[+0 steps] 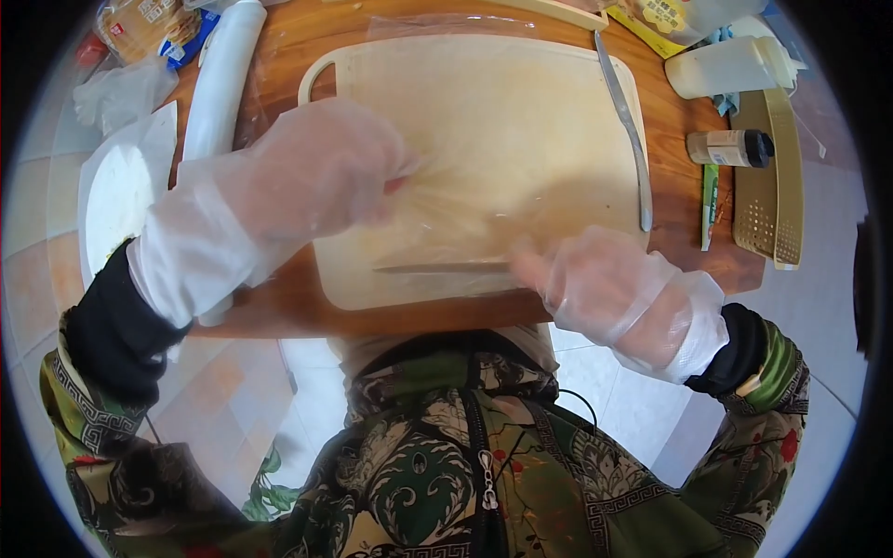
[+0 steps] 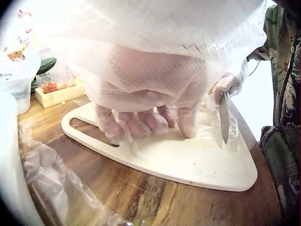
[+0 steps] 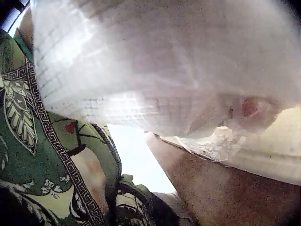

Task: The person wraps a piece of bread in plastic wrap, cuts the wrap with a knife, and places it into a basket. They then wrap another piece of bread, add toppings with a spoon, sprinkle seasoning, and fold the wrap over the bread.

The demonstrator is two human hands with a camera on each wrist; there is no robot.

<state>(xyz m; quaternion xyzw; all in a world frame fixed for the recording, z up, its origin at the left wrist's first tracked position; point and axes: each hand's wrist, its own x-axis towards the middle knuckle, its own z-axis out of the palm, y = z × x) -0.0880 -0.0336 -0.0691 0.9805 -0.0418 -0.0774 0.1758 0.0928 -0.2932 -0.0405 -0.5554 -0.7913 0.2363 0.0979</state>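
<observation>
A clear plastic glove covers my left hand (image 1: 321, 167), which pinches thin clear plastic film (image 2: 242, 125) over the left part of the cream cutting board (image 1: 474, 84). Wrinkles in the film spread from these fingers across the board. My gloved right hand (image 1: 628, 302), at the board's near right edge, grips a knife (image 1: 437, 270) by its handle. The narrow blade points left along the board's near side; in the left wrist view the knife (image 2: 225, 122) hangs tip down beside the film. In the right wrist view the glove hides most of that hand.
A second long, thin knife (image 1: 623, 112) lies along the board's right edge. On the right are a squeeze bottle (image 1: 726, 67), a black-capped jar (image 1: 726, 148) and a perforated basket (image 1: 786, 186). A white roll (image 1: 223, 84) and a white sheet (image 1: 126, 186) lie on the left.
</observation>
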